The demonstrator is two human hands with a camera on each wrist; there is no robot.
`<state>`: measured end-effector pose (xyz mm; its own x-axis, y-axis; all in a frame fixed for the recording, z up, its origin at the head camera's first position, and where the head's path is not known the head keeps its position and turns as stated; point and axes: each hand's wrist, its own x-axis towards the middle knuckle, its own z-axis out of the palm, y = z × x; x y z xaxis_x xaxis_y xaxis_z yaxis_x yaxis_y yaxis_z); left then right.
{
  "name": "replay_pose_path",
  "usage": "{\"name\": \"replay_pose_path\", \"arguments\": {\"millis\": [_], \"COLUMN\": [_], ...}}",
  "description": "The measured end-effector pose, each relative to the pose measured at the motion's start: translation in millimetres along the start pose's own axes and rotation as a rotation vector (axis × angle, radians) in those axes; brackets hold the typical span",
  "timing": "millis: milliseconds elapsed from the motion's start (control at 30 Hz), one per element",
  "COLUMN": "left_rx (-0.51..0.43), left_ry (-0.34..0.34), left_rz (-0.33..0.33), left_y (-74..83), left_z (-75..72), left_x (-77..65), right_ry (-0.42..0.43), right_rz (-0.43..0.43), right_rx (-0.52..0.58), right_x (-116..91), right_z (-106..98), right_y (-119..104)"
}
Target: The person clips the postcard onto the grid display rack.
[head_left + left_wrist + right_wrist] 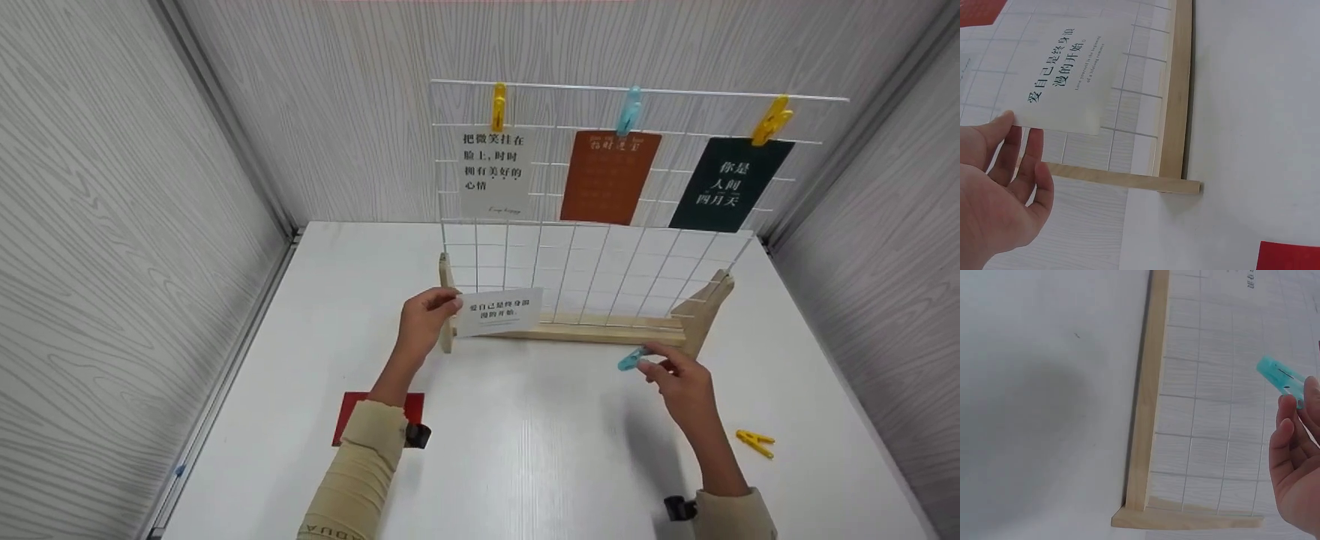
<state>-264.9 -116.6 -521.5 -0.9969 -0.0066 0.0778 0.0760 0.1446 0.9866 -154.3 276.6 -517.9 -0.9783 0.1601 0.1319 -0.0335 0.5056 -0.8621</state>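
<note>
My left hand (426,322) pinches a white card (501,311) by its left edge, in front of the lower left of a white wire grid (574,259). Dark printed characters face out from this card, plain in the left wrist view. Between thumb and fingers of my right hand (684,382) is a light blue clothespin (632,358), held before the lower right of the stand. Along the grid's upper part hang a white card (495,199), an orange-brown card (611,180) and a dark green card (731,187), each under a clip.
A wooden base (600,330) with side feet carries the grid. Yellow clothespins (499,109) and a blue one (630,111) grip the hanging cards. On the white table lie a red card (413,409), partly under the left forearm, and a yellow clothespin (756,441) at right.
</note>
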Motion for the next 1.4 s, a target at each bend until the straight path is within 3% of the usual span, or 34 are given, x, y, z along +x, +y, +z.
{"name": "replay_pose_path", "arguments": {"millis": [233,400,500,667,900,1100,1400], "left_rx": [-0.002,-0.030,-0.027,-0.006,-0.012,-0.014,0.136], "left_ry": [-0.009,-0.010,-0.006,-0.001,0.016,0.036,0.107], "left_rz": [-0.003,0.021,0.033,0.043,0.066,0.071,0.068], "left_y": [2.6,6.3,8.6,9.6,9.4,7.7,13.0], "left_z": [11.1,20.2,24.5,29.7,34.0,38.0,44.3], "left_x": [8.1,13.2,15.5,22.9,33.8,41.0,39.8], "right_ry": [-0.007,0.005,0.029,0.089,0.155,0.185,0.190], "right_rz": [-0.098,-0.217,-0.303,-0.401,-0.448,-0.475,-0.493], "right_rx": [0.062,0.027,-0.025,0.000,0.075,0.043,0.015], "right_x": [17.4,30.2,37.4,49.8,68.8,82.6,95.7], "right_z": [17.4,31.1,38.3,51.9,72.2,84.2,97.8], "right_y": [-17.2,-30.1,-38.8,-53.8,-68.7,-75.5,-82.9]}}
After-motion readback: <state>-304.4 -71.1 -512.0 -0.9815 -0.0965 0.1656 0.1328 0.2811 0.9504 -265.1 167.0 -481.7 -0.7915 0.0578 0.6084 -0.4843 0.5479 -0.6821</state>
